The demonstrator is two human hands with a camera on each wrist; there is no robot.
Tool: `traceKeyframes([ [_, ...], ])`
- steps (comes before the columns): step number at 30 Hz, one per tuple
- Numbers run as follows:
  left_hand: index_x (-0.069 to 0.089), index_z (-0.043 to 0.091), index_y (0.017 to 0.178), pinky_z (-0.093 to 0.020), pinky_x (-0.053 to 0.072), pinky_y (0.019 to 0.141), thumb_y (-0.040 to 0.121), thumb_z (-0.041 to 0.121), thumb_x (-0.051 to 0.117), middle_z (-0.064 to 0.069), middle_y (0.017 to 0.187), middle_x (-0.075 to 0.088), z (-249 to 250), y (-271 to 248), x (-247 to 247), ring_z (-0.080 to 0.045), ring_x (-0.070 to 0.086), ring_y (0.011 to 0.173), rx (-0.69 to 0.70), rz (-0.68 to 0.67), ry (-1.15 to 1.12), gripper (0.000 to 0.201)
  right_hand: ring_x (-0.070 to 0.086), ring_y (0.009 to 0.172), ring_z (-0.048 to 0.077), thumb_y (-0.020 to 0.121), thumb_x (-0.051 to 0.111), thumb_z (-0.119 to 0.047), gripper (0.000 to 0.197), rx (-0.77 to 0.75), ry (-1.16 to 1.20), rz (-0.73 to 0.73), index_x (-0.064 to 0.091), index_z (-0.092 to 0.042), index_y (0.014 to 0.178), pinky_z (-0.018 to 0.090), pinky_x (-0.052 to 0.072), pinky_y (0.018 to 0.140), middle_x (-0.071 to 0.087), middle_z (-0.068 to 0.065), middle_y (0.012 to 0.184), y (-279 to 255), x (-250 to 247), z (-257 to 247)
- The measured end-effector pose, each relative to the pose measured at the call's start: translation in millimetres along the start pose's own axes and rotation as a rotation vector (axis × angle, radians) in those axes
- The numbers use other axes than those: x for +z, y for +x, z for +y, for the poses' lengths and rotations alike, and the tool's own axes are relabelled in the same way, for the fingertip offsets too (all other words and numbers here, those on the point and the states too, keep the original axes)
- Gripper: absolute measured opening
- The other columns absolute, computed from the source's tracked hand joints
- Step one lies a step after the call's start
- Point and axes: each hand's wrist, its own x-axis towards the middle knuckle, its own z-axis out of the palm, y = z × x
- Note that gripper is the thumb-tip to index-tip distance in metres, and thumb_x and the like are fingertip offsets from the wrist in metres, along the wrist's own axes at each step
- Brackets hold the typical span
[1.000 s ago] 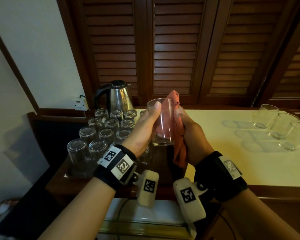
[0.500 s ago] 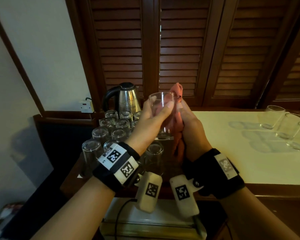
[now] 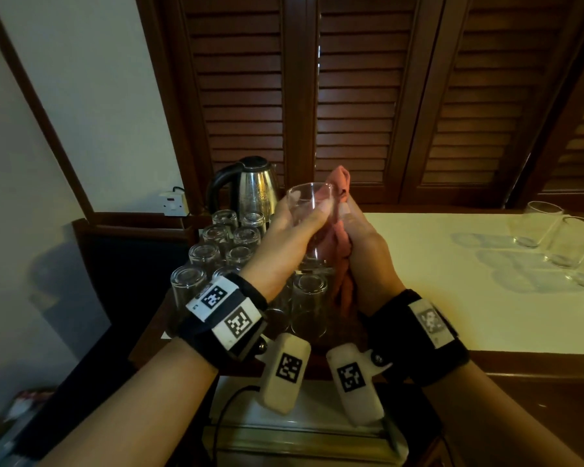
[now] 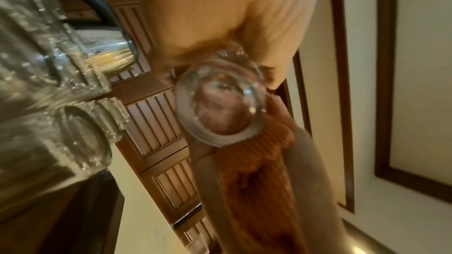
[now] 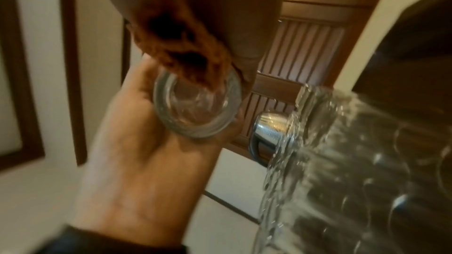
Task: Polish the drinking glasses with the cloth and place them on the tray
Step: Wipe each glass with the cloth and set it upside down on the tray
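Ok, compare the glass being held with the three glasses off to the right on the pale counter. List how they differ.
The held glass is upright, mouth up; the three glasses on the counter lie on their sides. The held glass is lifted, gripped by the left hand, while the three rest untouched on the pale counter. The orange cloth, held by the right hand, presses against the held glass; nothing touches the three. All are clear tumblers.
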Motion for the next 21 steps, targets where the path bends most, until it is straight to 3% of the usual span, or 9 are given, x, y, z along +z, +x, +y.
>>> traceKeyframes([
  [3,0.050,0.014,0.136,-0.026,0.058,0.077,0.090,0.044,0.056,-0.006,0.115,0.068,1,2,-6,-0.016,0.070,0.099,-0.025,-0.062,-0.080,0.055,0.061,0.123,0.037,0.103,0.044,-0.044,0.050,0.123,0.161,-0.005,0.050,-0.015,0.144,0.057,0.051,0.101,0.061,0.020,0.136,0,-6,-3],
  [6,0.049,0.020,0.138,-0.025,0.056,0.082,0.096,0.039,0.054,0.000,0.116,0.068,8,3,-5,-0.011,0.068,0.101,-0.040,-0.065,-0.071,0.046,0.064,0.120,0.031,0.107,0.039,-0.038,0.044,0.009,0.047,0.070,0.049,-0.022,0.146,0.057,0.050,0.101,0.065,0.013,0.132,7,-6,-9],
  [9,0.039,0.034,0.142,-0.036,0.042,0.110,0.102,0.035,0.048,0.008,0.134,0.056,10,3,5,-0.011,0.055,0.122,-0.025,0.027,0.014,0.041,0.056,0.132,0.024,0.108,0.037,-0.038,0.045,-0.103,-0.135,0.066,0.039,-0.033,0.152,0.054,0.044,0.109,0.056,0.005,0.145,12,-4,-15],
  [10,0.032,0.031,0.149,-0.034,0.041,0.109,0.101,0.036,0.048,0.012,0.134,0.054,11,3,10,-0.009,0.053,0.123,0.000,0.043,0.047,0.050,0.054,0.134,0.021,0.109,0.036,-0.037,0.045,-0.116,-0.171,0.061,0.037,-0.034,0.153,0.049,0.045,0.110,0.053,0.004,0.149,13,-3,-15],
  [12,0.026,0.023,0.154,-0.016,0.048,0.089,0.099,0.038,0.052,0.022,0.122,0.055,8,5,17,0.006,0.057,0.108,0.051,0.075,0.075,0.063,0.053,0.134,0.020,0.109,0.034,-0.036,0.045,-0.120,-0.161,0.047,0.038,-0.031,0.153,0.045,0.045,0.110,0.053,0.004,0.149,13,-6,-16],
  [14,0.037,0.020,0.149,-0.009,0.050,0.077,0.094,0.044,0.053,0.015,0.121,0.060,6,9,20,0.006,0.062,0.100,0.075,0.068,0.032,0.062,0.059,0.129,0.027,0.109,0.035,-0.036,0.042,-0.049,-0.013,0.021,0.048,-0.024,0.147,0.052,0.046,0.108,0.061,0.009,0.140,10,-13,-19],
  [17,0.048,0.027,0.138,-0.025,0.054,0.089,0.088,0.064,0.053,-0.001,0.125,0.065,7,13,23,-0.008,0.067,0.108,0.024,-0.002,0.019,0.062,0.060,0.125,0.039,0.106,0.039,-0.043,0.047,0.102,0.159,-0.018,0.053,-0.014,0.141,0.063,0.042,0.108,0.062,0.020,0.135,10,-31,-23],
  [19,0.036,0.030,0.146,-0.021,0.052,0.087,0.096,0.052,0.051,0.011,0.123,0.060,10,16,30,0.003,0.063,0.104,-0.003,0.008,0.030,0.056,0.060,0.125,0.038,0.107,0.039,-0.041,0.046,0.081,0.143,0.002,0.052,-0.016,0.142,0.063,0.042,0.108,0.062,0.019,0.135,13,-39,-26],
  [21,0.023,0.029,0.154,-0.024,0.047,0.096,0.103,0.035,0.045,0.014,0.135,0.050,14,21,41,0.002,0.056,0.114,-0.004,0.056,0.069,0.056,0.062,0.124,0.028,0.106,0.038,-0.040,0.045,-0.014,-0.021,0.043,0.047,-0.024,0.148,0.058,0.046,0.106,0.065,0.009,0.134,18,-43,-29],
])
